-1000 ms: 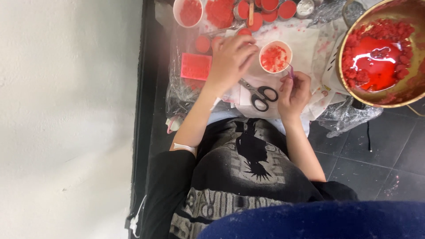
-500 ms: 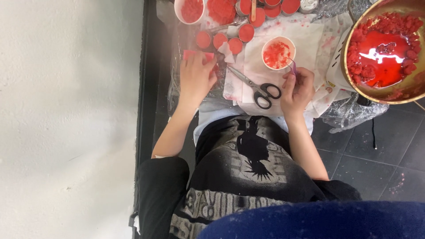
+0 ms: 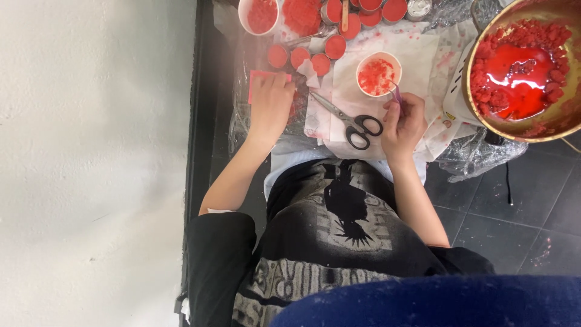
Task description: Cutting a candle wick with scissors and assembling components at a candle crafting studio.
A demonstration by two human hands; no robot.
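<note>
Left hand [image 3: 270, 104], upper centre of frame, fingers flat on pink block [image 3: 261, 77]. Right hand [image 3: 404, 121] right of centre, clamped on thin purple stick [image 3: 396, 97] reaching into white cup [image 3: 379, 74] of red bits. Black-handled scissors [image 3: 351, 119] lie between hands on stained paper [image 3: 417, 54].

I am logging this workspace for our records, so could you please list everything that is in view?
white cup: one, red-and-white crumbly filling, on the paper
scissors: one, black handles, open, on the paper
pink block: one, under the left hand
small round tins: several, red-filled, at the top
second white cup: one, red filling, top edge
wooden stick: one, among the upper tins
metal bowl: one, brass-coloured, red liquid and lumps, right
white paper: stained sheets under the things
clear plastic wrap: crumpled, right edge
left hand: resting on the pink block
right hand: gripping a thin purple tool by the cup
</note>
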